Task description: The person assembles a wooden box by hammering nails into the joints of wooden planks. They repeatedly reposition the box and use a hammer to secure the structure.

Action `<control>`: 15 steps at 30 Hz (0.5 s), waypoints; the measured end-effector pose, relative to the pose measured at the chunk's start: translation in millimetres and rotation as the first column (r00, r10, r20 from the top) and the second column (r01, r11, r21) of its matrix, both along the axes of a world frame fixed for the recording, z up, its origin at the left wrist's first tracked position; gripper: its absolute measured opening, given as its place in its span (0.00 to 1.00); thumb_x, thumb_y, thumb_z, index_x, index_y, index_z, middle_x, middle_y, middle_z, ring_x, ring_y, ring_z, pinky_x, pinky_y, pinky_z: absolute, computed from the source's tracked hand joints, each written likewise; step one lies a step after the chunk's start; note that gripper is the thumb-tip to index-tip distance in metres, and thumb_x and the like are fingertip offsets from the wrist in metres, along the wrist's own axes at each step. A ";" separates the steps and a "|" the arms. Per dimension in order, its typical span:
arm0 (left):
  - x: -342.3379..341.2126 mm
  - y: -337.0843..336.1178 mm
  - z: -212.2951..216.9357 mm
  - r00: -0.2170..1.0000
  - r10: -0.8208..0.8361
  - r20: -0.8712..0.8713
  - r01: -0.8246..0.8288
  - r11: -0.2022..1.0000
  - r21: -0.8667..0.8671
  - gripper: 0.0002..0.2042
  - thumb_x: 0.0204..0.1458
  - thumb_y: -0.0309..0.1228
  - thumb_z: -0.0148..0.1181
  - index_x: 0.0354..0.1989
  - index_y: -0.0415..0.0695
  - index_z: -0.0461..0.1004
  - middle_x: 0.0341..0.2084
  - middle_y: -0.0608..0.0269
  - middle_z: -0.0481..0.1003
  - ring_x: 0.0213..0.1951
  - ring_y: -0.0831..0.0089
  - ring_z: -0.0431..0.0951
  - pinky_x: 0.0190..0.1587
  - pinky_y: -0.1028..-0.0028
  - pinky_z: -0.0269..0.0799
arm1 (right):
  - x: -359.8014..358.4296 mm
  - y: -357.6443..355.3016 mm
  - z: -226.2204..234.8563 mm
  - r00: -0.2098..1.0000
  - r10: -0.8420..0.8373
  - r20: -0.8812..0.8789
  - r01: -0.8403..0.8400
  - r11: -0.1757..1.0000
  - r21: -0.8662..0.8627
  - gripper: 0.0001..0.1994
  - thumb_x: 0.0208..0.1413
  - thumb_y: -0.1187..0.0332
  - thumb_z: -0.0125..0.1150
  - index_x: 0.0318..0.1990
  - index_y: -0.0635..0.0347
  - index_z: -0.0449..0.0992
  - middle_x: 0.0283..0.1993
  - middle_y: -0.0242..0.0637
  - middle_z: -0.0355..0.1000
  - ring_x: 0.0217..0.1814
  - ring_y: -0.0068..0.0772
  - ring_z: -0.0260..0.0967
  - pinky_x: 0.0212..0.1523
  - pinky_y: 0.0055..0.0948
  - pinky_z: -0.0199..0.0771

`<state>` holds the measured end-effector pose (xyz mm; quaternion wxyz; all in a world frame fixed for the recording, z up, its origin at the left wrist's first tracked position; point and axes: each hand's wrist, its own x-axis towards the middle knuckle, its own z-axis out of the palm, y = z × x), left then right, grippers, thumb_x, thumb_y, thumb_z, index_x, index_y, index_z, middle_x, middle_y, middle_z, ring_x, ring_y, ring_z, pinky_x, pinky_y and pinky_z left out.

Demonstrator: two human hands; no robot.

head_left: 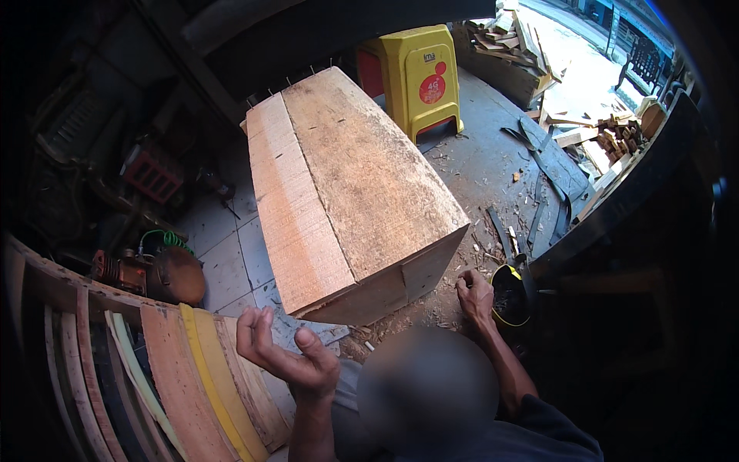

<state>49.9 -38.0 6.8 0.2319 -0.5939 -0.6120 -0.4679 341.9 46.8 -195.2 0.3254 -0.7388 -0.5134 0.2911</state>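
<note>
The person is crouching at the near end of a big wooden box (350, 196) that is lying lengthwise on the tiled floor (227, 254), running away toward a yellow plastic stool (419, 77).

The left hand (289, 350) is hovering palm-up just in front of the box's near lower corner, fingers spread and loosely curled, holding nothing. The right hand (475, 296) is reaching down to the floor at the box's right near corner, fingers bunched together among wood shavings (454, 269). Whether they are pinching something small I cannot tell. A black bowl with a yellow rim (509, 296) is sitting just beside that hand.

What could go wrong, to my eye: the box looks heavy and is tilting a little on its angled faces, so it could rock or roll onto the right hand's fingers, which are working close under its edge. Thin nail points are sticking out along the box's far edge, and loose shavings could hide more sharp bits under a groping palm.

The box is made of rough-sawn boards, pale orange on the left face with fine saw lines across it, greyer and coarser on top, and it is tapering toward the far end. Curved wooden slats (192, 385) are leaning at lower left, and offcuts (616, 135) are lying scattered at upper right.
</note>
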 end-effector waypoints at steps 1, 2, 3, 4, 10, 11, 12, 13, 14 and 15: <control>12.3 -11.3 -2.3 0.983 -0.177 0.052 0.176 0.984 0.023 0.21 0.70 0.36 0.45 0.62 0.32 0.59 0.56 0.44 0.62 0.57 0.58 0.67 0.60 0.59 0.66 | 3.2 -19.1 31.8 0.987 -0.026 -0.159 0.040 0.995 0.089 0.09 0.59 0.65 0.66 0.41 0.61 0.82 0.39 0.47 0.81 0.39 0.43 0.81 0.40 0.40 0.78; 25.5 -21.9 -1.7 0.909 -0.370 0.190 0.385 0.921 -0.049 0.20 0.67 0.35 0.56 0.61 0.34 0.63 0.54 0.46 0.66 0.52 0.61 0.71 0.55 0.63 0.71 | 2.6 -34.6 65.4 0.954 0.047 -0.297 -0.008 0.991 0.132 0.08 0.58 0.67 0.67 0.41 0.61 0.83 0.37 0.44 0.80 0.38 0.39 0.80 0.40 0.35 0.77; 40.1 -20.2 3.1 0.820 -0.493 0.290 0.549 0.820 -0.160 0.22 0.64 0.34 0.62 0.60 0.35 0.65 0.52 0.48 0.69 0.48 0.64 0.74 0.50 0.65 0.74 | 1.4 -50.0 99.2 0.899 0.124 -0.420 -0.055 0.984 0.172 0.06 0.58 0.70 0.69 0.40 0.62 0.83 0.36 0.41 0.80 0.37 0.34 0.78 0.40 0.31 0.76; 53.9 -14.9 7.8 0.705 -0.585 0.401 0.697 0.675 -0.241 0.24 0.60 0.34 0.68 0.60 0.37 0.68 0.50 0.49 0.73 0.45 0.66 0.78 0.45 0.67 0.77 | -1.5 -61.1 133.4 0.866 0.265 -0.424 -0.137 0.942 0.307 0.06 0.56 0.73 0.70 0.40 0.62 0.83 0.35 0.39 0.80 0.37 0.33 0.77 0.40 0.30 0.76; 62.2 -7.1 20.2 0.538 -0.769 0.345 0.840 0.460 -0.286 0.14 0.48 0.22 0.73 0.44 0.37 0.82 0.23 0.58 0.78 0.32 0.64 0.83 0.34 0.68 0.78 | -24.5 -81.0 217.2 0.726 0.650 -0.224 -0.406 0.668 0.623 0.08 0.51 0.75 0.74 0.40 0.61 0.83 0.35 0.37 0.80 0.39 0.33 0.76 0.42 0.30 0.74; 60.0 -2.2 24.6 0.525 -0.777 0.347 0.850 0.463 -0.252 0.14 0.48 0.21 0.73 0.44 0.37 0.82 0.24 0.58 0.78 0.32 0.65 0.83 0.34 0.69 0.78 | -24.8 -83.3 217.6 0.702 0.662 -0.262 -0.409 0.677 0.612 0.09 0.51 0.75 0.74 0.40 0.62 0.83 0.36 0.38 0.80 0.39 0.33 0.76 0.42 0.30 0.74; 55.7 3.7 28.7 0.514 -0.784 0.348 0.858 0.466 -0.217 0.14 0.48 0.20 0.72 0.45 0.38 0.82 0.25 0.57 0.79 0.31 0.65 0.83 0.34 0.69 0.78 | -21.8 -85.4 219.1 0.730 0.650 -0.213 -0.439 0.684 0.583 0.10 0.56 0.73 0.71 0.44 0.65 0.83 0.40 0.40 0.80 0.40 0.34 0.77 0.42 0.29 0.74; 51.4 7.8 33.4 0.504 -0.791 0.348 0.864 0.468 -0.186 0.14 0.48 0.19 0.72 0.45 0.38 0.82 0.26 0.56 0.79 0.31 0.66 0.83 0.33 0.69 0.78 | -18.2 -90.9 212.4 0.767 0.564 -0.305 -0.376 0.781 0.499 0.10 0.58 0.72 0.69 0.46 0.65 0.82 0.41 0.41 0.80 0.40 0.35 0.77 0.42 0.30 0.74; 47.8 7.2 49.2 0.594 -0.732 0.334 0.805 0.540 -0.246 0.15 0.49 0.17 0.70 0.46 0.38 0.82 0.29 0.56 0.81 0.31 0.70 0.83 0.36 0.71 0.79 | -14.5 -97.8 197.5 0.799 0.464 -0.383 -0.304 0.861 0.408 0.11 0.59 0.71 0.67 0.47 0.66 0.81 0.41 0.41 0.79 0.40 0.36 0.77 0.43 0.30 0.74; 40.8 11.7 58.8 0.574 -0.711 0.406 0.816 0.534 -0.220 0.14 0.50 0.17 0.70 0.47 0.38 0.82 0.32 0.56 0.83 0.32 0.73 0.84 0.39 0.72 0.80 | -8.7 -104.9 176.2 0.820 0.353 -0.450 -0.229 0.924 0.307 0.12 0.61 0.70 0.66 0.49 0.67 0.81 0.42 0.42 0.79 0.40 0.37 0.77 0.43 0.30 0.75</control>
